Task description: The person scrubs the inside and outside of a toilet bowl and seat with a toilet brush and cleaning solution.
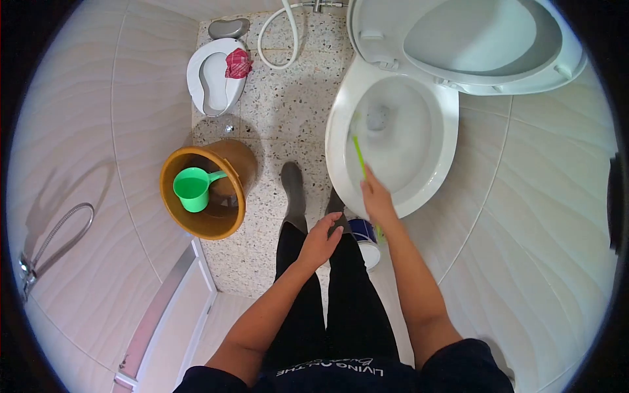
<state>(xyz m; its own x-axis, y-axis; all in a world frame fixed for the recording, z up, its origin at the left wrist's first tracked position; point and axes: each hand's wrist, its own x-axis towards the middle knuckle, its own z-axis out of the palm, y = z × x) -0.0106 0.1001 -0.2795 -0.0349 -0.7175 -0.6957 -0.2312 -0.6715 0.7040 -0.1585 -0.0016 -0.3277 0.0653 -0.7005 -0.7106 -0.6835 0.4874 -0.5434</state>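
Note:
My right hand [378,200] is closed around the bright green handle of a toilet brush [359,156], over the front left part of the toilet bowl's rim. The brush reaches into the white toilet [438,177], and its far end is smeared and hard to make out. Behind the bowl the toilet lid and seat [367,39] stand raised. My left hand [318,243] hangs in front of my thighs with its fingers apart and holds nothing. Partly hidden by my leg and right arm, a blue and white tub [368,252] stands below the toilet's front.
At left, an orange-brown bucket [244,164] holds a green dipper [191,190]. Farther back lie a white bedpan-shaped basin [196,69] with a red checked cloth [238,63], a grey lid-like piece [228,28] and a white hose [293,49]. A shower hose [62,226] hangs on the left wall.

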